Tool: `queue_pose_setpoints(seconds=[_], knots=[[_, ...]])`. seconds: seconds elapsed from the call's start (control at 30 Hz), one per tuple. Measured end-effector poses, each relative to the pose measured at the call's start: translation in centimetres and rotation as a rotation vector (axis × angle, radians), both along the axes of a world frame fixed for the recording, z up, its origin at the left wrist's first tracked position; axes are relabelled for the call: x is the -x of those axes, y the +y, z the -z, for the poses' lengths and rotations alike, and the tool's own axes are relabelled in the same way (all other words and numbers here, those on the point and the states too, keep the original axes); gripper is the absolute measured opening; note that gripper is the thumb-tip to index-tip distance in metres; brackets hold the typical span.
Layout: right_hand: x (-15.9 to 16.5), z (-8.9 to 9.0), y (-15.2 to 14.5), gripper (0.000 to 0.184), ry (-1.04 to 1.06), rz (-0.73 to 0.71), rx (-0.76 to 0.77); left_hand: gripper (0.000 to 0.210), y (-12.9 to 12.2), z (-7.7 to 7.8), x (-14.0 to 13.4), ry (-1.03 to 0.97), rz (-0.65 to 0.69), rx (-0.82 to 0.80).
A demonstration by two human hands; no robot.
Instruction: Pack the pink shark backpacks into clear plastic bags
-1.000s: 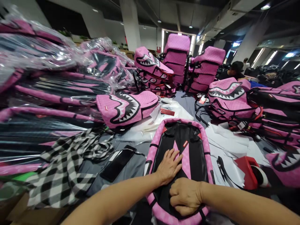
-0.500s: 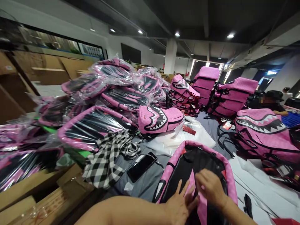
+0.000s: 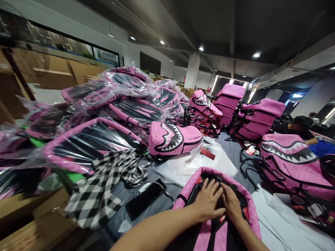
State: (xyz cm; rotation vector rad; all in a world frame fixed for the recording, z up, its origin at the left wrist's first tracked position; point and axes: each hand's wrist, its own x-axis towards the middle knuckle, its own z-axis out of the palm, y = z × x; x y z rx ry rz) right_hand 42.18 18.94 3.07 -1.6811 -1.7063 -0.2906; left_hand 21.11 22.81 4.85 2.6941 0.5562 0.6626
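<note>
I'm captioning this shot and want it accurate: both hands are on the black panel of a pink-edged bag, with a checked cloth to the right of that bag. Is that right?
Not quite: the head view shows the checked cloth to the left of the pink-edged bag. The left hand and right hand are on its black panel.

Nearest backpack's rim (image 3: pixel 251 205): matt, cloth-like. Phone (image 3: pixel 146 199): smooth, glossy. Checked fabric (image 3: pixel 104 184): matt. Wrapping (image 3: pixel 91 144): clear, shiny plastic.

Site: large bag workshop or packing floor.
Observed: heaped plastic-wrapped bags (image 3: pixel 136 111), stacked pink backpacks (image 3: pixel 251 120), cardboard boxes (image 3: pixel 53 77), bare column (image 3: pixel 192 71), ceiling lamps (image 3: pixel 256 55); another person (image 3: pixel 297 129) at far right.
</note>
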Motion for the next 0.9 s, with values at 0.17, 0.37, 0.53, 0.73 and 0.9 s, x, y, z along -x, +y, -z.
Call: queue_pose_setpoints(seconds=[0.17, 0.37, 0.53, 0.73, 0.9], knots=[[-1.9, -6.1, 6.7, 0.043, 0.164, 0.028, 0.085, 0.096, 2.4, 1.3, -0.8, 0.083, 0.033, 0.214], [-1.8, -5.2, 22.2, 0.026, 0.183, -0.151, 0.444, 0.090, 2.9, 5.7, -1.5, 0.031, 0.045, 0.119], [-1.7, 0.3, 27.0, 0.026, 0.222, -0.237, 0.628, 0.071, 3.5, 10.9, -4.8, -0.032, -0.145, -0.182], [-3.1, 1.3, 27.3, 0.018, 0.271, -0.177, 0.538, 0.067, 2.9, 12.5, -5.3, -0.100, -0.241, -0.382], [-3.2, -0.5, 27.2, 0.021, 0.284, -0.003, 0.369, 0.063, 3.2, 12.6, -5.8, -0.157, -0.300, -0.420]])
